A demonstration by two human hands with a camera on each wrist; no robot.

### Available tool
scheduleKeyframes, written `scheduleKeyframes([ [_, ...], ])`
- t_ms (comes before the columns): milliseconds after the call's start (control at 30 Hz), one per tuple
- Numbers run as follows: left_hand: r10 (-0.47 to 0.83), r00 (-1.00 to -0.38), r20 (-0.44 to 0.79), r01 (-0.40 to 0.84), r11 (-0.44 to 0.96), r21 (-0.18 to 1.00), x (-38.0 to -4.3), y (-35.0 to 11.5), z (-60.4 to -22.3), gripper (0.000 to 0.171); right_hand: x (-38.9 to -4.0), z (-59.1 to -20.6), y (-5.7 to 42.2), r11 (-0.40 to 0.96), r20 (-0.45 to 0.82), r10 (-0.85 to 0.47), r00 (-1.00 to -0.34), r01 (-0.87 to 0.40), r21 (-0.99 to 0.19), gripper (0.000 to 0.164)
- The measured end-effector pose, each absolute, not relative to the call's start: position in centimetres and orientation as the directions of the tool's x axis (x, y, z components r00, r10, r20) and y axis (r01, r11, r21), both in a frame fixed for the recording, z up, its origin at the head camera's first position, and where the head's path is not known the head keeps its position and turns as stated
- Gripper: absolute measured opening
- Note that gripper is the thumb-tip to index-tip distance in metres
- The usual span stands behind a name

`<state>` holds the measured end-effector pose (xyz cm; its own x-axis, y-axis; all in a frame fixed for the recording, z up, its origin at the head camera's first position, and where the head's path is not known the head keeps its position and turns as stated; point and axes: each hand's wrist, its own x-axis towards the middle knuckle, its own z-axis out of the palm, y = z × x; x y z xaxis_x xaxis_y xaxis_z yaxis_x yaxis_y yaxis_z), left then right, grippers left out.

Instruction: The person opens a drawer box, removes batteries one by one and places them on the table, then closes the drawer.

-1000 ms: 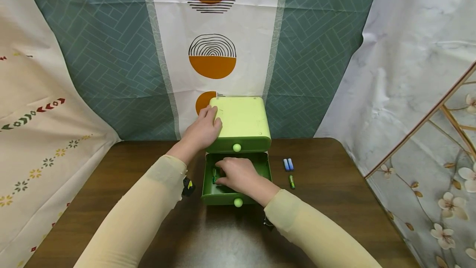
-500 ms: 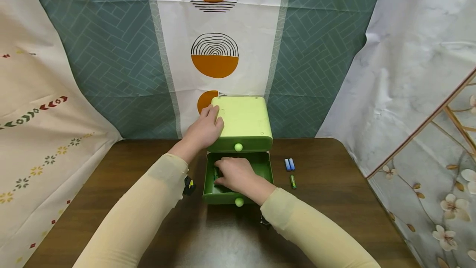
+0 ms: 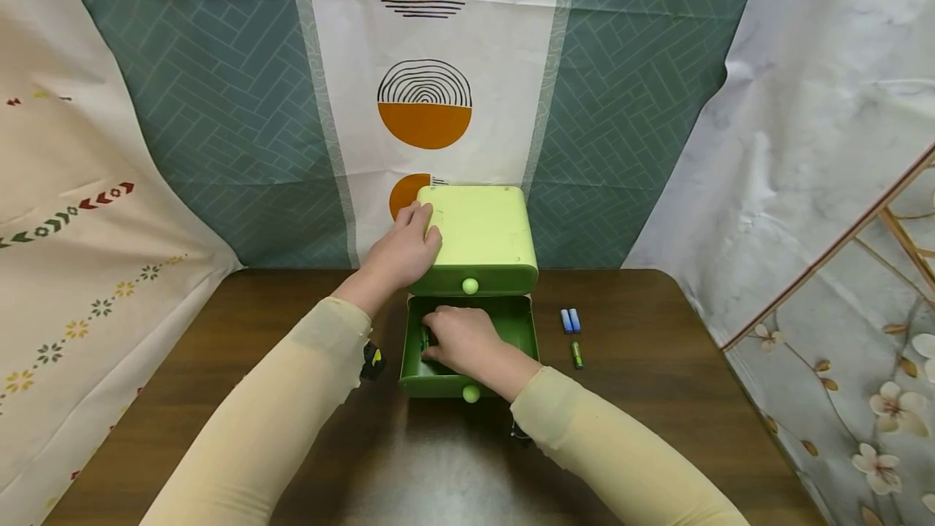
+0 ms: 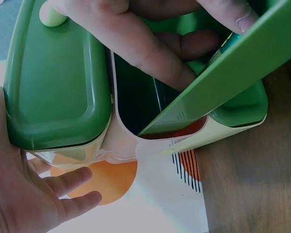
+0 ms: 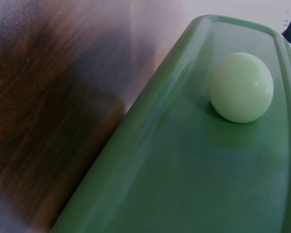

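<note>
A small two-tier drawer cabinet (image 3: 482, 226) with a pale green top stands at the table's back. My left hand (image 3: 405, 248) rests against its upper left edge; in the left wrist view that hand's extended fingers (image 4: 75, 201) lie along the side. The lower drawer (image 3: 438, 387) is pulled out. Inside it, my right hand (image 3: 467, 339) pinches a green battery (image 3: 425, 338) near the left wall, between thumb and fingers. The left wrist view shows the thumb at the battery (image 4: 229, 42), partly behind the drawer wall. In the right wrist view, the drawer's round knob (image 5: 241, 87) fills the foreground.
Two blue-and-white batteries (image 3: 570, 321) lie side by side on the table (image 3: 657, 396), right of the cabinet. A green battery (image 3: 577, 355) lies just in front of them. A patterned cloth (image 3: 424, 23) hangs directly behind the cabinet.
My right hand has closed slightly around the green battery in the drawer. The left hand stays on the cabinet's edge. The head view has shifted slightly.
</note>
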<state>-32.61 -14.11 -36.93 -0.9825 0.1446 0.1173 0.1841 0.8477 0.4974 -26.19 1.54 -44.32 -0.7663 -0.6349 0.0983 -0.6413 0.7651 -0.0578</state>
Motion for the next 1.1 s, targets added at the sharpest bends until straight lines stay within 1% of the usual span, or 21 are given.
scheduleKeyframes([
  [633, 0.145, -0.982, 0.118, 0.185, 0.846, 0.500, -32.5, -13.9, -36.9, 0.069, -26.3, -44.3, 1.6, 0.766, 0.082, -0.635, -0.768, -0.640, -0.062, 0.025],
  [800, 0.146, -0.982, 0.123, 0.189, 0.841, 0.506, -32.4, -13.9, -36.9, 0.069, -26.2, -44.1, 1.8, 0.764, 0.095, -0.636, -0.766, -0.642, -0.066, 0.026],
  [900, 0.145, -0.981, 0.126, 0.189, 0.840, 0.509, -32.4, -13.9, -36.9, 0.069, -26.1, -43.9, 1.9, 0.763, 0.105, -0.634, -0.766, -0.642, -0.070, 0.029],
  [1000, 0.141, -0.982, 0.127, 0.187, 0.840, 0.509, -32.5, -13.9, -36.9, 0.069, -26.0, -43.6, 2.0, 0.765, 0.111, -0.631, -0.768, -0.639, -0.076, 0.038],
  [1100, 0.139, -0.982, 0.129, 0.186, 0.842, 0.507, -32.6, -14.0, -37.0, 0.069, -25.7, -43.3, 2.2, 0.766, 0.118, -0.627, -0.770, -0.637, -0.088, 0.044],
])
